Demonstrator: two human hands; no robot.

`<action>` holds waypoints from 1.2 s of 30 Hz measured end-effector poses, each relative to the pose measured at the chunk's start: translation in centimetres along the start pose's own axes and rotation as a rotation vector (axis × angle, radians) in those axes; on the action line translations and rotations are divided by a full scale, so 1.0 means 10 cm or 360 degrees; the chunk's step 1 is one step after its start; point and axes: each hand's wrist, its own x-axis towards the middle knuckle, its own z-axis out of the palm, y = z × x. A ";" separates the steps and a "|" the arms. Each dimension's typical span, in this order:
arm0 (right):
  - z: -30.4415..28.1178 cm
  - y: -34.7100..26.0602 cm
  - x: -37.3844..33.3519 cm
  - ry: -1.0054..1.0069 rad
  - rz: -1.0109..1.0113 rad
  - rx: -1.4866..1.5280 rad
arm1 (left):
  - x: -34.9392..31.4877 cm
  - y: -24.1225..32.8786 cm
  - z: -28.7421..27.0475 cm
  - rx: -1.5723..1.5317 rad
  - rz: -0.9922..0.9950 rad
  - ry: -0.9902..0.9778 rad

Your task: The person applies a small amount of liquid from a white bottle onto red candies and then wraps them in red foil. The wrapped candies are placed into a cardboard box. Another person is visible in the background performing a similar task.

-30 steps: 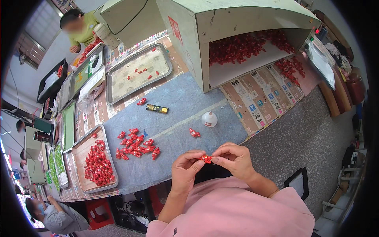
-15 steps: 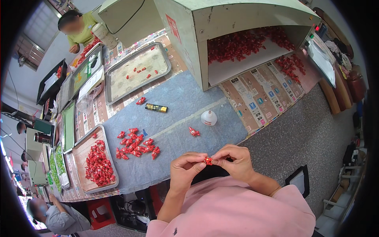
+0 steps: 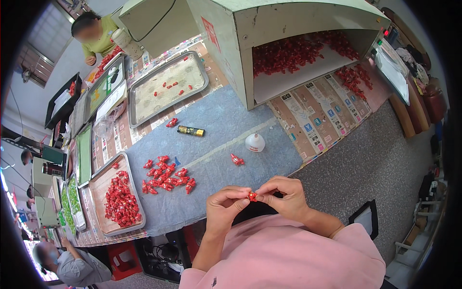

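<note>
Pinching a small red figurine (image 3: 252, 196) from both sides, the left hand (image 3: 225, 204) and the right hand (image 3: 286, 196) have thumb and forefinger closed on it, just off the near edge of the blue cloth (image 3: 216, 115). The fingers cover most of this piece, so only a bit of red with yellowish marks shows between the fingertips. On the cloth, a lone red figurine (image 3: 237, 159) lies near that same edge, and beyond it, toward the cloth's right side, a white squeeze bottle (image 3: 255, 143) stands upright. A black-and-gold cylinder (image 3: 190, 131) lies on its side toward the far part of the cloth, with another red figurine (image 3: 172, 123) just beside it. On the cloth's left half a loose cluster of red figurines (image 3: 166, 178) is spread out, next to a small dark-blue scrap (image 3: 177, 160). Against the cloth's left edge sits a metal tray (image 3: 98, 192) bearing a heap of red figurines (image 3: 121, 202). Past the cloth's far left edge, a larger metal tray (image 3: 149, 103) carries a few scattered red pieces (image 3: 172, 85). At the cloth's far right edge rises a pale box-shaped housing (image 3: 219, 58), its open mouth showing a mass of red figurines (image 3: 288, 55). Well beyond the cloth, to the far left, is a person in a yellow-green top (image 3: 103, 36).
</note>
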 end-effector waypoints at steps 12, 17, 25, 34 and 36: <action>-0.01 -0.02 0.09 -0.0103 -0.0006 -0.0049 | 0.04 0.12 0.00 -0.0083 -0.0038 -0.0015; 0.01 0.01 0.08 -0.0094 -0.0093 -0.0067 | 0.04 0.12 -0.04 0.0043 0.0034 -0.0064; 0.05 0.03 0.06 -0.0042 -0.0022 -0.0050 | 0.03 0.11 -0.02 0.0104 0.0061 -0.0053; 0.06 0.03 0.11 -0.0127 0.0110 0.0006 | 0.05 0.13 -0.05 0.0107 0.0031 -0.0006; 0.06 0.03 0.13 -0.0130 0.0105 -0.0011 | 0.06 0.16 -0.08 0.0135 0.0017 0.0016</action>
